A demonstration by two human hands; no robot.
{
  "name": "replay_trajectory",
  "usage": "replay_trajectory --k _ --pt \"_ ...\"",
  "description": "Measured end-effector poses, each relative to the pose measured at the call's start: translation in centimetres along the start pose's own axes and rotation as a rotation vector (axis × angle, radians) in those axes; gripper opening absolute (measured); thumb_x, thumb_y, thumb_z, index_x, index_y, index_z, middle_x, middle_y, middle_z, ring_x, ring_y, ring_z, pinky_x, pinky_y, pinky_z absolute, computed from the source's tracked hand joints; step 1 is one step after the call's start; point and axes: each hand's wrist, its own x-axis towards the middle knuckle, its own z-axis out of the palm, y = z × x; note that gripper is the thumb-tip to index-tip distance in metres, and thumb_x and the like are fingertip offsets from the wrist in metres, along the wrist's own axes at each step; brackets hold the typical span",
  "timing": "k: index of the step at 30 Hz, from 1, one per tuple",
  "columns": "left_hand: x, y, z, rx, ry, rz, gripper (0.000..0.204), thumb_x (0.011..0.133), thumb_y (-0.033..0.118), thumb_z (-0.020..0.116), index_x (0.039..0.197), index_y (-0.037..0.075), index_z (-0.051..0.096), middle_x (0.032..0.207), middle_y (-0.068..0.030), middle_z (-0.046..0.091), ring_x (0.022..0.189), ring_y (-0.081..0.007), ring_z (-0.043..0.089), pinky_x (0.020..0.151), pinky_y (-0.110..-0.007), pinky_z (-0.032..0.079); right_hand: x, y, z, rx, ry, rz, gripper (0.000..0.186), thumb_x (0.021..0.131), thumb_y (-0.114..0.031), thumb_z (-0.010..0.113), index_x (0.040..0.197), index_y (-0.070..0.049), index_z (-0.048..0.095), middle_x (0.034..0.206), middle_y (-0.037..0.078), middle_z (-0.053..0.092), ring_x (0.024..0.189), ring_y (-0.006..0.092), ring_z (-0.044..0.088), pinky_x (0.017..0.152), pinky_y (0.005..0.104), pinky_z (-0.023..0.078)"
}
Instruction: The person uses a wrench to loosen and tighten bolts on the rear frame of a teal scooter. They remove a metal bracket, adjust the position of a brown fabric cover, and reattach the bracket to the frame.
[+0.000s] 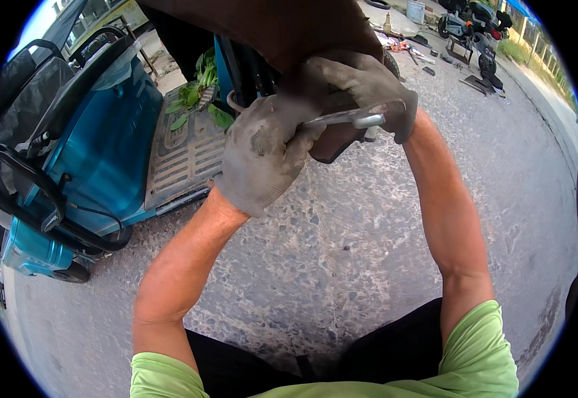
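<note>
**Silver metal tool (345, 119) spans the gap between two gloved hands**

Here it is, lying crosswise: long axis left to right, right end tipped slightly up. The left hand (259, 149) sits at its left end, thumb alongside, fingers partly curled; the right hand (365, 79) arches above and beyond, half closed, the tool's right end just by its wrist. Both are close; neither is clearly nearer. Which one truly grips? Can't tell, with the fingertips hidden or blurred. Up against it all hangs a dark brown panel (269, 30), the teal vehicle (103, 152) off left.
</note>
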Motion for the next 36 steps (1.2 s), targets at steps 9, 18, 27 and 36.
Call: replay_trajectory --k 9,18,27,36 --pt "2.3 -0.7 -5.1 -0.497 0.0 -0.556 0.035 0.102 0.032 0.067 0.119 0.002 0.071 0.104 -0.0054 0.075 0.1 -0.0151 0.068 0.09 -0.034 0.057 2.9 -3.3 2.8 -0.08 -0.143 0.302 0.032 0.103 -0.027 0.051 0.121 -0.005 0.068 0.103 0.013 0.072 0.093 0.0265 0.068 0.089 0.0364 0.054" --pt "2.1 0.0 -7.6 -0.431 -0.063 -0.893 0.045 0.102 0.04 0.066 0.125 0.002 0.068 0.104 -0.0121 0.073 0.1 -0.0169 0.067 0.086 -0.033 0.055 0.4 1.6 10.6 0.589 0.165 0.459 0.041 0.11 -0.03 0.042 0.134 -0.004 0.063 0.111 0.016 0.07 0.1 0.0259 0.067 0.097 0.0351 0.05" --pt "5.5 1.9 -9.5 -0.212 -0.207 -0.721 0.047 0.103 0.046 0.061 0.109 0.001 0.072 0.091 -0.0071 0.075 0.072 -0.0092 0.069 0.062 -0.025 0.056 1.2 1.5 12.7 0.793 0.543 0.318 0.031 0.104 -0.027 0.049 0.114 -0.004 0.065 0.099 0.011 0.068 0.085 0.0214 0.063 0.081 0.0347 0.052" --pt "8.6 0.2 -7.2 -0.369 -0.403 -0.689 0.042 0.1 0.041 0.069 0.106 -0.001 0.072 0.09 -0.0082 0.075 0.072 -0.0107 0.069 0.061 -0.025 0.055 1.6 1.1 12.8 0.534 0.398 0.389 0.025 0.099 -0.018 0.048 0.098 -0.001 0.066 0.099 0.019 0.068 0.089 0.0283 0.068 0.079 0.0385 0.055"
